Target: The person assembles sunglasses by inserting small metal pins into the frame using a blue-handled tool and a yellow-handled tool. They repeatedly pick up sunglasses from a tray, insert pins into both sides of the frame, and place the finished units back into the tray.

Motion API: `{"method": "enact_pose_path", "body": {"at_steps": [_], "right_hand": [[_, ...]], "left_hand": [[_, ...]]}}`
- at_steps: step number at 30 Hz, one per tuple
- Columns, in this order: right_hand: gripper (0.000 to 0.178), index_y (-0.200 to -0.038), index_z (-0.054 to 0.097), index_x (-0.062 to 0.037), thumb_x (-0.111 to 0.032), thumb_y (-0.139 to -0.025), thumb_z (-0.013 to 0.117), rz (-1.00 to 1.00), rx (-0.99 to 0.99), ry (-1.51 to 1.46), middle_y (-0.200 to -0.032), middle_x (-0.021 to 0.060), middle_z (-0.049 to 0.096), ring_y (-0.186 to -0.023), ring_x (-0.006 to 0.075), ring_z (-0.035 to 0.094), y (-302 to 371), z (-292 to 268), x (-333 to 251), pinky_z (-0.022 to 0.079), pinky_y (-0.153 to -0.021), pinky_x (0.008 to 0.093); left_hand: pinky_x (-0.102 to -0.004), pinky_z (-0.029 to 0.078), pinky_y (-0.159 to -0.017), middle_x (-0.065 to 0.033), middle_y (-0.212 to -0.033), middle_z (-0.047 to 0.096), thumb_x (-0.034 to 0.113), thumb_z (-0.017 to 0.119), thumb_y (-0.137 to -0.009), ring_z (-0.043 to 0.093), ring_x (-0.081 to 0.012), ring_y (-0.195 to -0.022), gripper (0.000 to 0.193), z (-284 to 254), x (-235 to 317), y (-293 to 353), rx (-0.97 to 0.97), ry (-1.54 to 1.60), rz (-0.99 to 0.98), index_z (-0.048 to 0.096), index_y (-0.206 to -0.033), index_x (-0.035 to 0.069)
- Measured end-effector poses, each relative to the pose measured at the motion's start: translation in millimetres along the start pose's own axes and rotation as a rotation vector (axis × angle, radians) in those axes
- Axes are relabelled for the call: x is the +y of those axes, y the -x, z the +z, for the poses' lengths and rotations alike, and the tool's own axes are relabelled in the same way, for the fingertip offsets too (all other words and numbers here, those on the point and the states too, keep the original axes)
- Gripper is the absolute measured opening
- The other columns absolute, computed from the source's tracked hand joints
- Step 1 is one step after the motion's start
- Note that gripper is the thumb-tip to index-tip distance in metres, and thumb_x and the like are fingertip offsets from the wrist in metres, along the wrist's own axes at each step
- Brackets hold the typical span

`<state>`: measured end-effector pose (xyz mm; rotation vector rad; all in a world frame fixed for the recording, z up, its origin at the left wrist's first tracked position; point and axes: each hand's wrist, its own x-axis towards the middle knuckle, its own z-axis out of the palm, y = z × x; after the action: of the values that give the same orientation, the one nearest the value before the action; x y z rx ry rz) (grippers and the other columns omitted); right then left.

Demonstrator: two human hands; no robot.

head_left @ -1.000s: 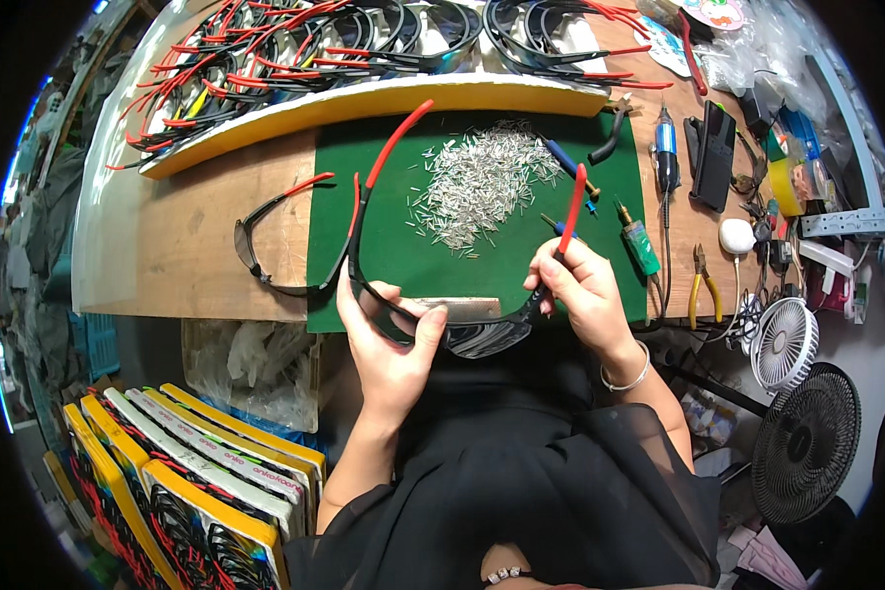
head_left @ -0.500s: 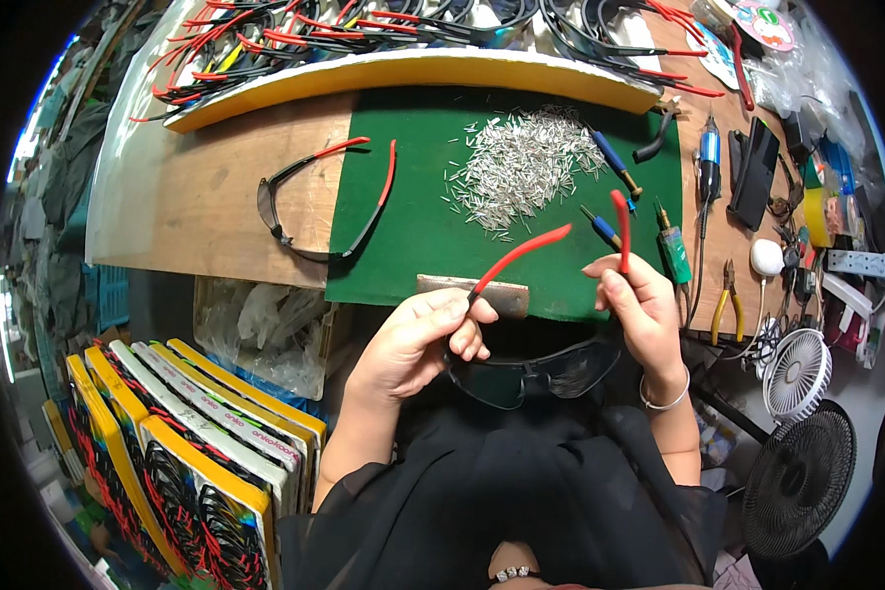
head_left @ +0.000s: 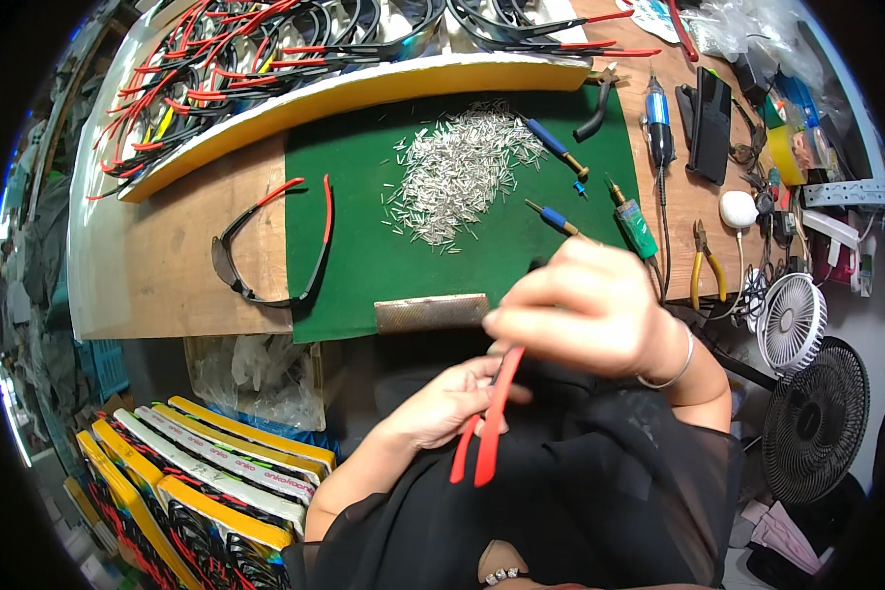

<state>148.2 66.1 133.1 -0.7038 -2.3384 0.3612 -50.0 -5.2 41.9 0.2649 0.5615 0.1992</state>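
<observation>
My left hand [head_left: 452,401] is closed on a pair of dark sunglasses [head_left: 492,438] in front of my chest. Their two red-tipped temples lie close together and point down toward me. Over the upper part of the glasses is my right hand [head_left: 595,307], blurred by motion with its fingers curled; whether it grips them I cannot tell. It hides most of the frame front. A second pair of black sunglasses [head_left: 312,287] with red tips rests on the table, partly on the green mat [head_left: 349,221].
Beyond my hands lies a heap of small metal pins [head_left: 457,177]. Blue-handled screwdrivers [head_left: 554,147], a green-handled tool [head_left: 634,226] and yellow pliers [head_left: 706,265] are to the right. A foam tray [head_left: 364,93] of glasses spans the back; more trays [head_left: 226,511] stand lower left.
The sunglasses have turned, so their red tips now point toward me instead of away. My right hand has let go of one temple and swung left above the frame. The whole view has shifted.
</observation>
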Motion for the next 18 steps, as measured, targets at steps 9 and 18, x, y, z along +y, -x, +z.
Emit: {"method": "enact_pose_path", "body": {"at_steps": [9, 18], "right_hand": [[0.028, -0.098, 0.058, -0.0018, -0.007, -0.071, 0.065, 0.561, 0.127, 0.001, -0.094, 0.0128, 0.057, -0.081, 0.027, 0.056, 34.0, -6.8, 33.4, 0.046, -0.069, 0.034], [0.018, -0.085, 0.048, -0.0011, -0.01, -0.077, 0.061, 0.727, -0.043, 0.441, -0.081, 0.0143, 0.048, -0.075, 0.0298, 0.051, 84.2, 52.2, 64.6, 0.043, -0.065, 0.036]], "left_hand": [[-0.0145, 0.027, -0.041, -0.0058, -0.085, 0.059, 0.019, 0.043, -0.093, 0.033, -0.0017, -0.047, 0.022, -3.5, -17.0, -36.8, 0.342, 0.083, 0.237, 0.048, -0.106, 0.001], [-0.0168, 0.022, -0.037, 0.0025, -0.058, 0.042, 0.023, 0.041, -0.094, 0.027, -0.0023, -0.041, 0.024, 5.5, -15.9, -54.3, 0.467, 0.144, 0.276, 0.052, -0.095, 0.002]]}}
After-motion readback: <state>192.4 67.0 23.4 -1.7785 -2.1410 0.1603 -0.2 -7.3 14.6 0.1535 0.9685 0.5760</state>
